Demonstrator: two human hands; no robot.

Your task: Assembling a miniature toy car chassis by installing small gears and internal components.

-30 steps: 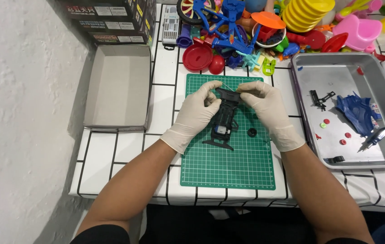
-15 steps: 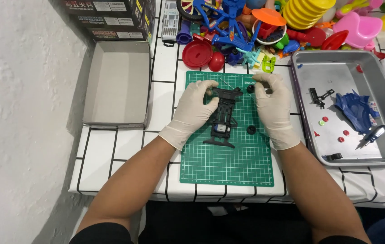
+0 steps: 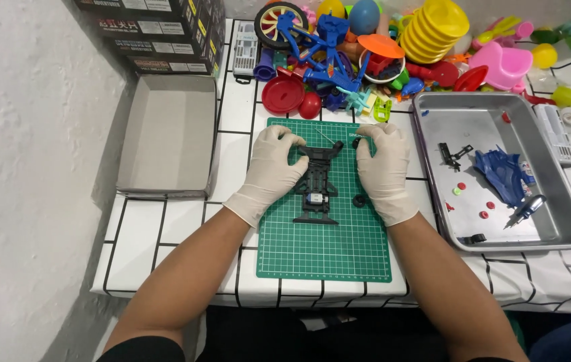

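Observation:
A black toy car chassis (image 3: 315, 182) lies on a green cutting mat (image 3: 325, 255) in the head view. My left hand (image 3: 270, 167), in a white glove, grips the chassis at its far left corner. My right hand (image 3: 384, 164), also gloved, is just right of the chassis and pinches a small black wheel (image 3: 355, 142) at its fingertips. A thin metal axle (image 3: 326, 137) sticks out from the far end of the chassis between the two hands. Another small black wheel (image 3: 359, 200) rests on the mat beside my right palm.
A metal tray (image 3: 566, 221) on the right holds a blue car shell (image 3: 500, 171), a screwdriver (image 3: 525, 209) and small parts. An open cardboard box (image 3: 168, 134) sits left of the mat. Colourful plastic toys (image 3: 379, 47) crowd the back. A white wall runs along the left.
My right hand has come off the chassis and moved right with a small wheel. The axle now shows bare at the chassis's far end. My left hand stays on the chassis.

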